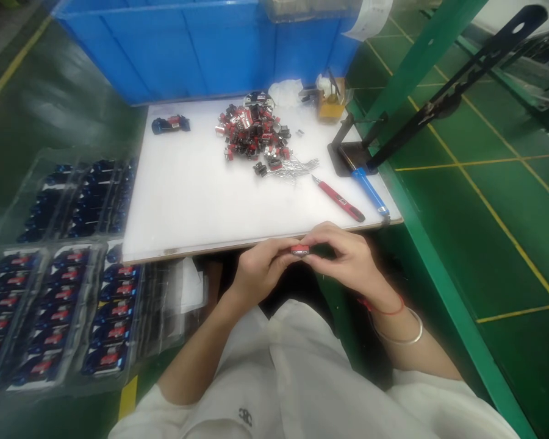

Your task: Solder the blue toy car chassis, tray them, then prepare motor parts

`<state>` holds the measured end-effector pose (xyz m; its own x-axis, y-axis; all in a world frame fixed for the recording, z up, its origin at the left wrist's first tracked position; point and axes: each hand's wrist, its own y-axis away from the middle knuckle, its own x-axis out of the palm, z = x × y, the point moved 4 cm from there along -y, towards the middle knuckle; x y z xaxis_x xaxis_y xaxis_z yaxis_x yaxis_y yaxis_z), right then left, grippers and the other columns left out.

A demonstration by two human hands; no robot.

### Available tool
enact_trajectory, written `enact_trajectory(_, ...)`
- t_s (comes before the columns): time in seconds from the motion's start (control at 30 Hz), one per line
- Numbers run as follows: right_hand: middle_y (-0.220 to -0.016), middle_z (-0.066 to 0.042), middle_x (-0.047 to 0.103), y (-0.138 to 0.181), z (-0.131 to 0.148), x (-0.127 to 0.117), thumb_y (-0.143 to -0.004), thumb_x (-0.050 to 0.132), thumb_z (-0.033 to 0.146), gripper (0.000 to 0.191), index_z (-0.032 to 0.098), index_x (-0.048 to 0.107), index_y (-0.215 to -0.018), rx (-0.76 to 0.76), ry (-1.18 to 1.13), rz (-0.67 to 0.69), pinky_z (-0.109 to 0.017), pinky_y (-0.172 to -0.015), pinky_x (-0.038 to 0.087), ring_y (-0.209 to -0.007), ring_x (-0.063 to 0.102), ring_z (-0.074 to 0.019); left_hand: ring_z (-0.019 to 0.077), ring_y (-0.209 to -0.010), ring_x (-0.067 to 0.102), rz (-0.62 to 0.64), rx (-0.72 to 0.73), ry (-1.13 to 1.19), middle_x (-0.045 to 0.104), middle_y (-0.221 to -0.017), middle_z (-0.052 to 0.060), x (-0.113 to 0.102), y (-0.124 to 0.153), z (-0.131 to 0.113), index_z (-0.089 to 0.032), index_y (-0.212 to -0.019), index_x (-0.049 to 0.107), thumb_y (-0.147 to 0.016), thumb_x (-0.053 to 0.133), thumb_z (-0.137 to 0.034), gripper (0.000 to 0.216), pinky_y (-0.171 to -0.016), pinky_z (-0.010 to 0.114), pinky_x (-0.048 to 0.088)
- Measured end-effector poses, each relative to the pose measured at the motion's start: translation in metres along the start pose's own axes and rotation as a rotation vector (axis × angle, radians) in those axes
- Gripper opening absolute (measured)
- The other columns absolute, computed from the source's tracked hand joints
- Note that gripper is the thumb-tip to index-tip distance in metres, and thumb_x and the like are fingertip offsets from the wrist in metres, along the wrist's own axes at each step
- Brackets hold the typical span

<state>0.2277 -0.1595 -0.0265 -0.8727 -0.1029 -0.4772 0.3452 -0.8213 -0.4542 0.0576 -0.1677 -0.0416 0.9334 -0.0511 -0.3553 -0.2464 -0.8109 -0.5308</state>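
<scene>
Just off the table's front edge, a small red and silver part (300,250) is pinched between my two hands. The fingertips of my left hand (260,268) close on one end, and those of my right hand (345,256) close on the other. Fingers cover both ends, so its full shape is hidden. On the white tabletop (183,201), a pile of red, black and silver parts (254,131) lies toward the back. Thin metal wires or pins (297,169) spread in front of it. A red utility-knife-like tool (341,200) rests near the right edge.
A blue-handled soldering iron (368,190) lies by a black metal stand (357,155). One dark blue assembly (171,124) sits at the back left. A yellow box (332,108) and a blue bin (201,52) stand behind. Clear trays (46,262) of blue assemblies are at left.
</scene>
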Motion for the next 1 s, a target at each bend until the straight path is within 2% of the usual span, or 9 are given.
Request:
enact_trajectory(0.2, -0.085, -0.004, 0.072, 0.003, -0.002, 0.0, -0.084, 0.071, 0.016, 0.014, 0.022, 0.069, -0.097, 0.034, -0.065, -0.034, -0.032, -0.071, 0.058, -0.078, 0.068, -0.0172, 0.0127, -0.084, 0.074, -0.005, -0.027, 0.058, 0.078, -0.095, 0.002, 0.001, -0.001, 0.0, -0.02, -0.104, 0.07, -0.091, 0.066, -0.018, 0.014, -0.076, 0.02, 0.06)
enact_trajectory(0.43, -0.084, -0.005, 0.074, -0.003, 0.002, -0.001, -0.083, 0.07, 0.015, 0.015, 0.022, 0.071, -0.096, 0.022, -0.089, -0.041, -0.031, -0.068, 0.058, -0.076, 0.069, -0.0173, 0.0147, -0.081, 0.075, -0.016, -0.131, 0.148, 0.078, -0.093, 0.003, 0.004, 0.002, 0.009, -0.021, -0.102, 0.072, -0.091, 0.065, -0.022, 0.013, -0.073, 0.023, 0.061)
enact_trajectory(0.63, -0.084, -0.005, 0.074, -0.006, -0.001, -0.002, -0.083, 0.069, 0.017, 0.014, 0.022, 0.073, -0.096, 0.071, -0.101, -0.017, -0.032, -0.067, 0.058, -0.076, 0.07, -0.0185, 0.0164, -0.083, 0.075, -0.018, -0.216, 0.208, 0.079, -0.093, 0.002, 0.004, 0.002, 0.014, -0.023, -0.099, 0.073, -0.089, 0.067, -0.025, 0.012, -0.076, 0.025, 0.063)
enact_trajectory(0.83, -0.084, -0.004, 0.074, -0.012, -0.005, 0.001, -0.084, 0.068, 0.021, 0.012, 0.021, 0.073, -0.094, 0.173, -0.123, 0.043, -0.033, -0.07, 0.058, -0.076, 0.069, -0.0181, 0.0179, -0.081, 0.076, 0.023, -0.356, 0.305, 0.079, -0.094, 0.003, 0.005, 0.004, 0.024, -0.022, -0.1, 0.074, -0.084, 0.071, -0.029, 0.018, -0.076, 0.028, 0.065)
enact_trajectory(1.0, -0.086, -0.005, 0.073, -0.02, -0.014, 0.008, -0.082, 0.071, 0.024, 0.012, 0.02, 0.074, -0.093, 0.311, -0.213, 0.104, -0.032, -0.074, 0.058, -0.079, 0.069, -0.0177, 0.0181, -0.08, 0.076, 0.003, -0.436, 0.345, 0.079, -0.092, 0.004, 0.002, 0.005, 0.032, -0.02, -0.098, 0.074, -0.081, 0.073, -0.028, 0.019, -0.076, 0.03, 0.066)
